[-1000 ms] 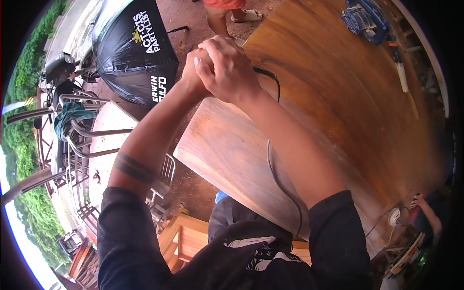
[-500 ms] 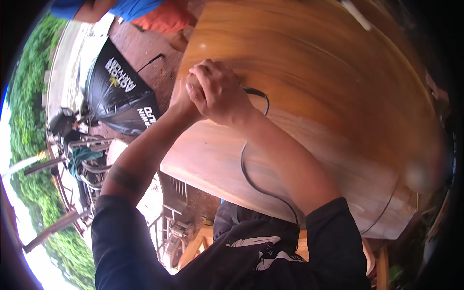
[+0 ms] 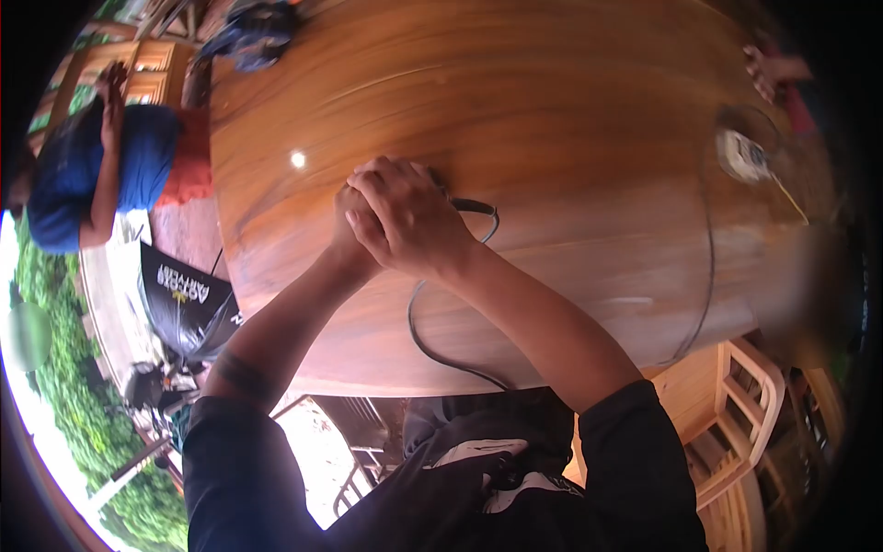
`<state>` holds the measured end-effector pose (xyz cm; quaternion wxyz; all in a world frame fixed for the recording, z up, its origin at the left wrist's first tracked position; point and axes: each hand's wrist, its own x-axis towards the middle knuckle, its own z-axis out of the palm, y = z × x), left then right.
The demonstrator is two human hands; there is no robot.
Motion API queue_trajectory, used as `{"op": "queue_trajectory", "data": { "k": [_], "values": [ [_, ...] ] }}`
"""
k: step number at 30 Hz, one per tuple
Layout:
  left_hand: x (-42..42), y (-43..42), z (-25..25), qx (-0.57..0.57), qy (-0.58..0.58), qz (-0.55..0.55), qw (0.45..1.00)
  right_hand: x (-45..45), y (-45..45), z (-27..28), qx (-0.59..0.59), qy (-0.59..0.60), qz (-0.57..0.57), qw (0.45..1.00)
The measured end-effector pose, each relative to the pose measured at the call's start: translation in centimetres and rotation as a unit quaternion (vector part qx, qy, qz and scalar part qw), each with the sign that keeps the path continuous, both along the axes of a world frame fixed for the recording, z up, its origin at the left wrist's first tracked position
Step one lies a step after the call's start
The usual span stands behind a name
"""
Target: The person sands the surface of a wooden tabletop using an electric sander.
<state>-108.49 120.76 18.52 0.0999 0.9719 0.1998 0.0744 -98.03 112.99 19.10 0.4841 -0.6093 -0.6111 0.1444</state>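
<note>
Over the broad wooden worktop point(image 3: 570, 138), the right hand point(image 3: 405, 219) clasps the left hand point(image 3: 348, 219), whose own grip I can't make out. A dark thing point(image 3: 438, 178), mostly hidden, sits on the wood beside their fingers, near a black cord point(image 3: 478, 206). Someone in a blue shirt point(image 3: 145, 152) is beyond the worktop's edge.

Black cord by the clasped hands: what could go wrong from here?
The black cord passes under the right forearm to the near edge of the tabletop, so it could snag. The right hand covers most of the left hand, hiding what lies beneath, so a slip might be hard to spot.
</note>
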Motion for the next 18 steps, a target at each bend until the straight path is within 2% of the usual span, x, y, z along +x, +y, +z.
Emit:
{"op": "queue_trajectory", "data": {
  "k": [10,18],
  "values": [
    [17.2,-9.7,1.4,-0.044,0.015,-0.106,0.993,14.1,-11.5,0.2,-0.011,-0.003,-0.126,0.992],
    [26.6,-15.7,1.1,-0.054,0.003,-0.177,0.983,22.4,-18.3,0.1,-0.001,-0.014,-0.176,0.984]
  ]
}}
